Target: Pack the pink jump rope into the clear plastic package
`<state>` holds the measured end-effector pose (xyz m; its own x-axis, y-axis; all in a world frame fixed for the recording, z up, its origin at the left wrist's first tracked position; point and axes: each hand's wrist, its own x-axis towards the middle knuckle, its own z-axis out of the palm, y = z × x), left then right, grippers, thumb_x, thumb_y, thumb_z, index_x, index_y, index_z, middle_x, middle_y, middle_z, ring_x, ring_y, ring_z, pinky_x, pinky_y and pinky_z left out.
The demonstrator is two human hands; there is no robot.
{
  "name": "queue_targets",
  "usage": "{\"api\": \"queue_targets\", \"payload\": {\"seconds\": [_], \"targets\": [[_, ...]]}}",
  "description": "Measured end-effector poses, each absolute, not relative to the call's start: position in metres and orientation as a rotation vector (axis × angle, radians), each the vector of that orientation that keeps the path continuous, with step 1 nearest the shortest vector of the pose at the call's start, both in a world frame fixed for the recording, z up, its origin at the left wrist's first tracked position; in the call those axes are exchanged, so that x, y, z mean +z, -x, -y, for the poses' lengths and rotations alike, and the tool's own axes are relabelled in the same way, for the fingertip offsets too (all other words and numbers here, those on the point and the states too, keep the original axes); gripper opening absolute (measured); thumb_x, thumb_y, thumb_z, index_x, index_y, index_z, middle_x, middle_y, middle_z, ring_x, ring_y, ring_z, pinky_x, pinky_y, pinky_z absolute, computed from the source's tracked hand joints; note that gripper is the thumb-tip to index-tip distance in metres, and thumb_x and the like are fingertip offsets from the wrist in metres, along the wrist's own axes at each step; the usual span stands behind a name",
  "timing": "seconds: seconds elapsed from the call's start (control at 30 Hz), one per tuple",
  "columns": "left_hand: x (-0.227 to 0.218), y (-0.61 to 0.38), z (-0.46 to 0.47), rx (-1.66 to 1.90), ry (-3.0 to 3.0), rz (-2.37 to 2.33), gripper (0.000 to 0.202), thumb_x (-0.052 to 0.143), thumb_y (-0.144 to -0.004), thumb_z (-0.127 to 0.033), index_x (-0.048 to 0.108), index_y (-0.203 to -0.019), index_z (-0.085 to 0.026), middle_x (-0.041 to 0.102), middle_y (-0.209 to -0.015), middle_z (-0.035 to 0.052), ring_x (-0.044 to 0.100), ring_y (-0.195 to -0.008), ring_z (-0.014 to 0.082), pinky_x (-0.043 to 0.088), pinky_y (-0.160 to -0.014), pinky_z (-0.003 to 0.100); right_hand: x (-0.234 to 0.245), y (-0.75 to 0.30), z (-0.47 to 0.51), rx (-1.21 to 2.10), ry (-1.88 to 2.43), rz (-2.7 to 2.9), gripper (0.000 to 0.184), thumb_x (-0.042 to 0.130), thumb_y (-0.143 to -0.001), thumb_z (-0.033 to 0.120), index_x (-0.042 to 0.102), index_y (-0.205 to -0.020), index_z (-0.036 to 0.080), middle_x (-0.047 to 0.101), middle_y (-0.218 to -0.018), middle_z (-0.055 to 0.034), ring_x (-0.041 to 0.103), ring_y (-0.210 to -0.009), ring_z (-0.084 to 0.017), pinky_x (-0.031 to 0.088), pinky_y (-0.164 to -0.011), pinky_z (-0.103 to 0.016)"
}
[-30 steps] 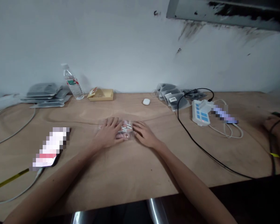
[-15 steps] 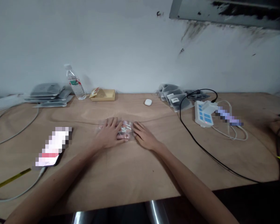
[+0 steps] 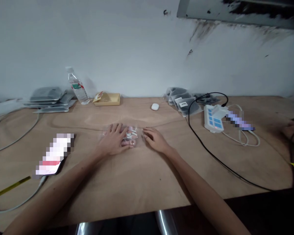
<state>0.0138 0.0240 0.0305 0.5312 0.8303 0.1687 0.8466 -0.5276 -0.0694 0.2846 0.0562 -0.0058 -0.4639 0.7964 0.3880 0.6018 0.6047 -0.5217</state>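
A clear plastic bag (image 3: pixel 133 134) with small white and pinkish pieces inside lies flat on the wooden table. My left hand (image 3: pixel 114 140) rests palm down over the bag's left part, fingers spread, hiding that side of it. Just off the bag's right edge is my right hand (image 3: pixel 156 140), its fingers slightly bent and the thumb apart below them. Whether its fingertips touch the plastic edge, I cannot tell. What the pieces in the bag are is too small to make out.
A phone (image 3: pixel 55 153) on a white cable lies at left. Along the wall are stacked grey pouches (image 3: pixel 50 98), a water bottle (image 3: pixel 77 86), a yellow box (image 3: pixel 107 99), a white case (image 3: pixel 155 106) and more pouches (image 3: pixel 183 101). A power strip (image 3: pixel 213 119) with cables is at right.
My right hand has moved slightly right, off the bag's edge, and its flat fingers have bent with the thumb lower. My left hand stays on the bag.
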Motion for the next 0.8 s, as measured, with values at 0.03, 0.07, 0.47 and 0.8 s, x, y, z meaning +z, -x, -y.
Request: {"api": "queue_targets", "payload": {"seconds": [0.03,0.07,0.47,0.8], "targets": [[0.030,-0.014,-0.024,-0.166,2.613,1.446,0.094,0.032,-0.089,-0.083,0.038,-0.154,-0.015,0.043,-0.151,0.0228,0.037,-0.141,0.0436,0.023,-0.116,0.060,-0.005,-0.283,-0.056,0.473,1.084,2.199,0.033,0.052,-0.095,0.033,0.074,-0.113,0.016,0.068,-0.130,-0.0164,0.061,-0.124,-0.029,0.045,-0.109,-0.050],[0.030,-0.014,-0.024,-0.159,2.606,1.446,0.094,0.032,-0.089,-0.083,0.037,-0.154,-0.015,0.042,-0.152,0.0229,0.036,-0.141,0.0435,0.023,-0.116,0.060,-0.004,-0.282,-0.055,0.534,1.070,2.179,0.032,0.053,-0.095,0.034,0.074,-0.110,0.017,0.068,-0.131,-0.0162,0.061,-0.125,-0.029,0.045,-0.109,-0.050],[0.028,-0.015,-0.023,-0.237,2.593,1.425,0.092,0.042,-0.087,-0.081,0.044,-0.149,-0.014,0.043,-0.152,0.0243,0.037,-0.142,0.0444,0.023,-0.116,0.061,0.002,-0.267,-0.030,0.465,0.996,2.525,0.105,0.055,-0.090,0.072,0.013,-0.162,0.009,0.027,-0.163,-0.0256,0.030,-0.149,-0.040,0.030,-0.119,-0.061],[0.029,-0.017,-0.023,-0.216,2.606,1.460,0.094,0.043,-0.087,-0.080,0.041,-0.149,-0.009,0.040,-0.154,0.0260,0.034,-0.144,0.0450,0.022,-0.117,0.060,-0.002,-0.260,-0.027,0.242,1.141,2.622,0.087,0.036,-0.101,0.065,0.023,-0.158,0.000,0.031,-0.161,-0.0267,0.027,-0.150,-0.039,0.027,-0.122,-0.053]]}}
